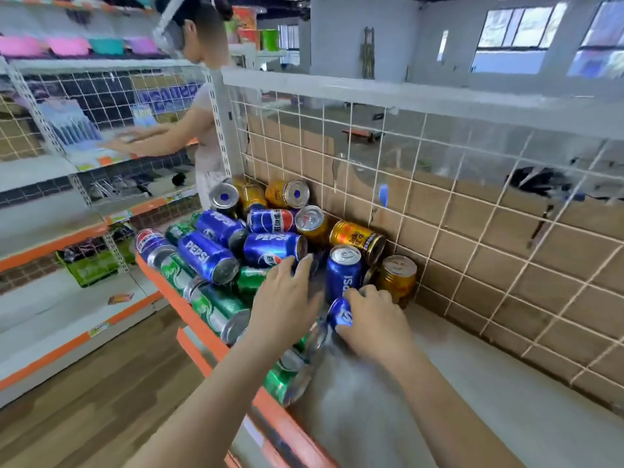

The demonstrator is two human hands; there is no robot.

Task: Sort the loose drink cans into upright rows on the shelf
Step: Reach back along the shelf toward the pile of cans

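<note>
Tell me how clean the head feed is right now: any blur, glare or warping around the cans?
Head view: lying Pepsi cans in the pile read sharp; green cans near the left hand are smeared by blur, as is the side shelving; the wide-angle lens bows the wire grid; windows are washed out; the right hand grips a blue can, slightly soft.

Blue cans (207, 256) at 10 o'clock of the pile are showing white lettering and red-white roundels. Green cans (219, 305) are streaking white at 7 o'clock. Gold cans (358, 238) are carrying red-orange patches at 1 o'clock. Shelf edge (202, 332) is running orange. White wire grid (439, 214) is crossing brown cardboard (472, 251).
</note>
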